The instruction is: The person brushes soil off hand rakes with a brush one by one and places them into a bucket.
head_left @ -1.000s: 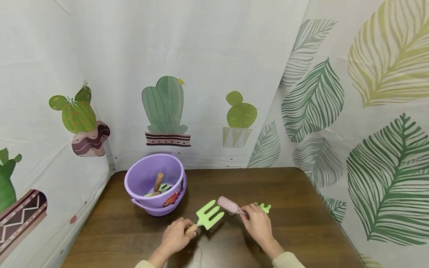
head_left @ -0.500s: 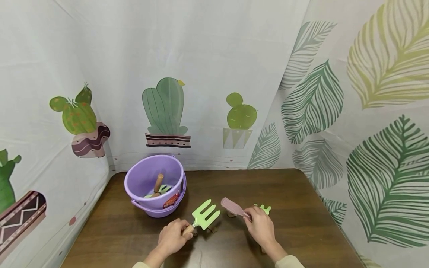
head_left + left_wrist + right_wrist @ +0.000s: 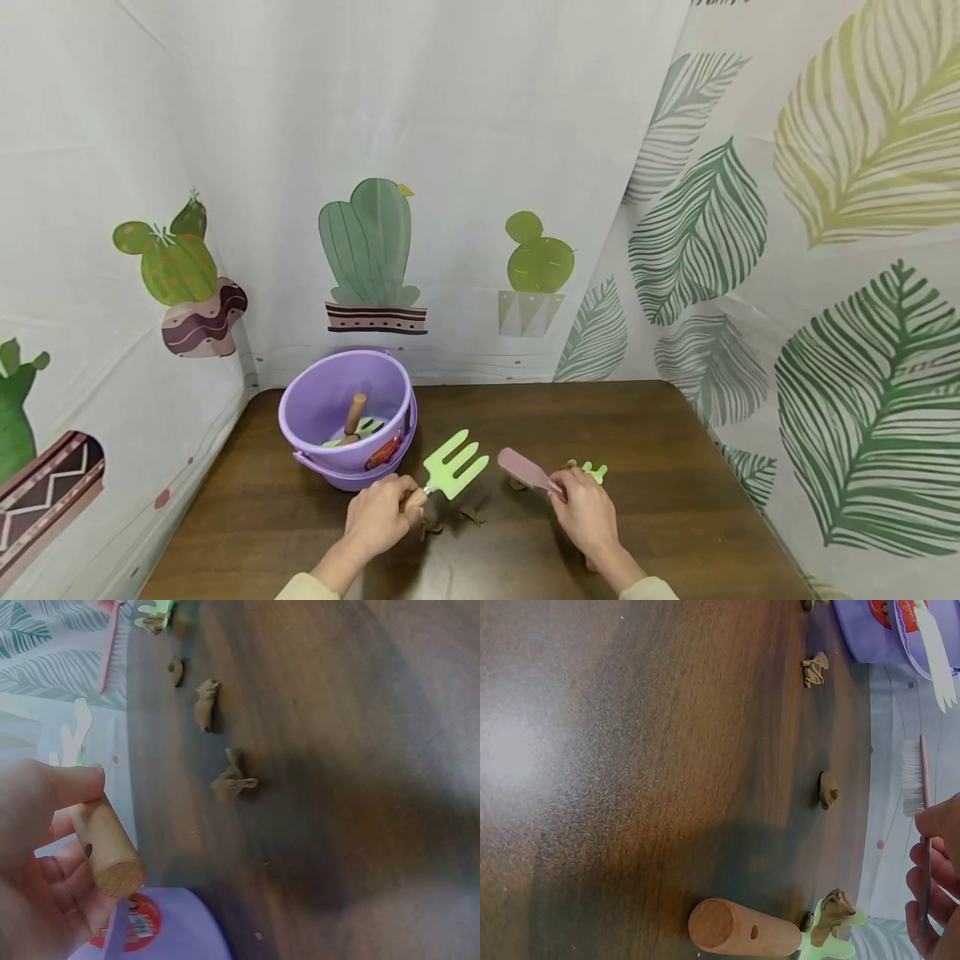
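Observation:
My left hand (image 3: 378, 515) grips the wooden handle (image 3: 109, 844) of a light green garden fork (image 3: 447, 475), holding it above the table with its prongs pointing up and right. My right hand (image 3: 588, 517) pinches the handle of a pink brush (image 3: 525, 469); its white bristles (image 3: 913, 778) show in the right wrist view. Dried brown clumps (image 3: 472, 516) lie on the table between the hands, one of them (image 3: 827, 790) under the brush. Beside my right hand lies another green tool (image 3: 592, 472), its wooden handle (image 3: 742, 928) partly hidden by that hand in the head view. A brown clump (image 3: 832, 907) sits on its head.
A purple bucket (image 3: 300, 408) stands at the table's back left, tilted in view, with wooden-handled green tools (image 3: 356, 412) inside. Printed cloth (image 3: 465, 167) hangs behind the brown table (image 3: 675, 517).
My left hand has raised the fork and drawn it left, uncovering clumps. The brush has turned so its smooth back faces up, and it has shifted slightly right and down.

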A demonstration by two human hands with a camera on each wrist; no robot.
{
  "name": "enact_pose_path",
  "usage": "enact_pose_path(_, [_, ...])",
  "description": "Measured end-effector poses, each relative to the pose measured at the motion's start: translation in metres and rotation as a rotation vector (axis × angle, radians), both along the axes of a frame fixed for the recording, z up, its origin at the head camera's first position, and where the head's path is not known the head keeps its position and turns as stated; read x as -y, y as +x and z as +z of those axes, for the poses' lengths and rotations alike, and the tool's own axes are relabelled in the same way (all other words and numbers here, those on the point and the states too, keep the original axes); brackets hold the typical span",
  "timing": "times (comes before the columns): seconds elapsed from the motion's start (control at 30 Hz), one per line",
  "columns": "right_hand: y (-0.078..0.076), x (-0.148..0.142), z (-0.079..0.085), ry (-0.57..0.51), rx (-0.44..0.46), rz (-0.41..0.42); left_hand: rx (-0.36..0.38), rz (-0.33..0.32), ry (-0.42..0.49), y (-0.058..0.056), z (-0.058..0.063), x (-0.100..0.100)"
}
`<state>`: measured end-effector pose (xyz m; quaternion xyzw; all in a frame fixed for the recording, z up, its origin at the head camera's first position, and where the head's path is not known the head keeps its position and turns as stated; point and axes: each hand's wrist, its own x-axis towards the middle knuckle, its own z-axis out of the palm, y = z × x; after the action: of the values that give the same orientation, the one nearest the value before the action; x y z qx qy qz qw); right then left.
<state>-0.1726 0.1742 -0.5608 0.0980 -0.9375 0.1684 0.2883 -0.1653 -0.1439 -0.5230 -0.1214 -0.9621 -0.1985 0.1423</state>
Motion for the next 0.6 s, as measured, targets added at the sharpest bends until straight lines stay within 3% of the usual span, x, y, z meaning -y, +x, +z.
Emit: enact_pose_path(0.6, [0.0,0.004,0.001,-0.008,-0.026,0.019,-0.046,-0.038,-0.062,-0.011,0.055,0.0])
